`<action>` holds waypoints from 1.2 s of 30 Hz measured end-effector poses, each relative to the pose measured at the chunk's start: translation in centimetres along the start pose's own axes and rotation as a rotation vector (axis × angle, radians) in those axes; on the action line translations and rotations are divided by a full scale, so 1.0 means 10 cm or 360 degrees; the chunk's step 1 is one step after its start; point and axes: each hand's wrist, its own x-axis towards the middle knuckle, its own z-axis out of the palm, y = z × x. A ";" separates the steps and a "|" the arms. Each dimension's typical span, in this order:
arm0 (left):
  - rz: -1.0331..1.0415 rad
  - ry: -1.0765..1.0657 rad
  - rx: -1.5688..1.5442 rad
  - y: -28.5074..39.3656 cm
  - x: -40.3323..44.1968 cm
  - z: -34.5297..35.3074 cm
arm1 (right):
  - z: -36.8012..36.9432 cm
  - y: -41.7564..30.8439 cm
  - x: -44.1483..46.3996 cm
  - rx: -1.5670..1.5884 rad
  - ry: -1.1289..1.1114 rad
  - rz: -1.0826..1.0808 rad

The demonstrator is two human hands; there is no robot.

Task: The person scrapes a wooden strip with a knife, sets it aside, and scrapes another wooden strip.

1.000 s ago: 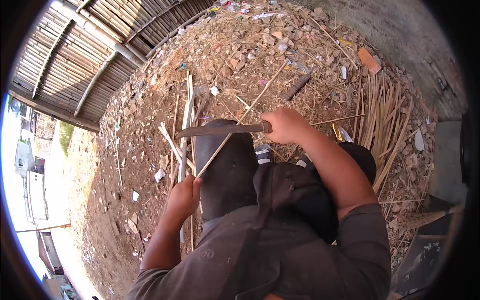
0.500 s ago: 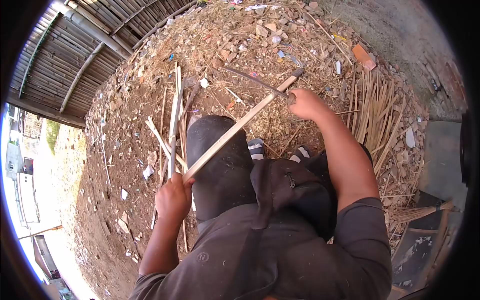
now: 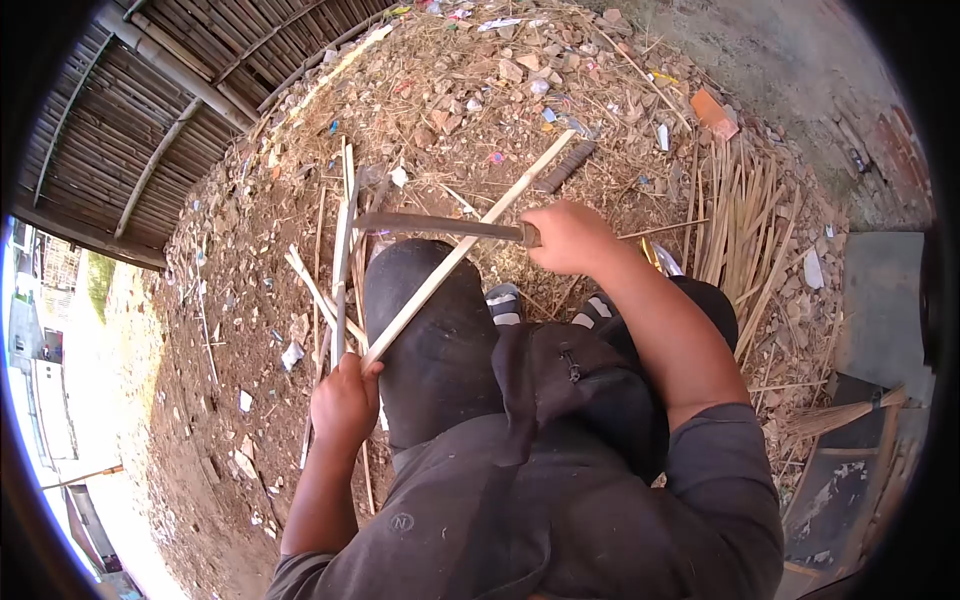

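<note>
My left hand [image 3: 345, 402] is closed around the lower end of a pale bamboo strip [image 3: 425, 290], which slants up to the right across my left knee. The handle of a long curved blade [image 3: 435, 224] sits in my right hand [image 3: 566, 238], its fingers wrapped round the grip. The blade points left and crosses the strip above the knee. Other cut strips [image 3: 340, 260] lie on the ground just beyond my left hand. A dark ridged rod [image 3: 568, 168] rests on the ground near the strip's far end.
A bundle of thin strips [image 3: 745, 230] lies to the right, with an orange brick piece [image 3: 713, 112] behind it. A bamboo wall [image 3: 150, 110] stands at the upper left. Grey panels [image 3: 880, 310] and a broom [image 3: 845, 412] are at the right. Stones and litter cover the ground.
The blade has swung from pointing up-left near the strip's far end to lying nearly level across its middle. My right hand has moved down and left. My left hand keeps hold of the strip.
</note>
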 end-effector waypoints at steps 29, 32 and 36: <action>-0.0035 -0.0050 -0.0026 0.14 0.13 -0.03 | 0.16 0.79 0.26 0.0357 -0.0118 0.0222; -0.0076 -0.0152 -0.0028 0.21 0.12 -0.21 | 0.04 0.63 0.20 0.0260 -0.0109 0.0205; -0.0037 -0.0205 -0.0101 0.15 0.16 -0.18 | 0.07 0.34 0.09 0.0129 -0.0114 0.0090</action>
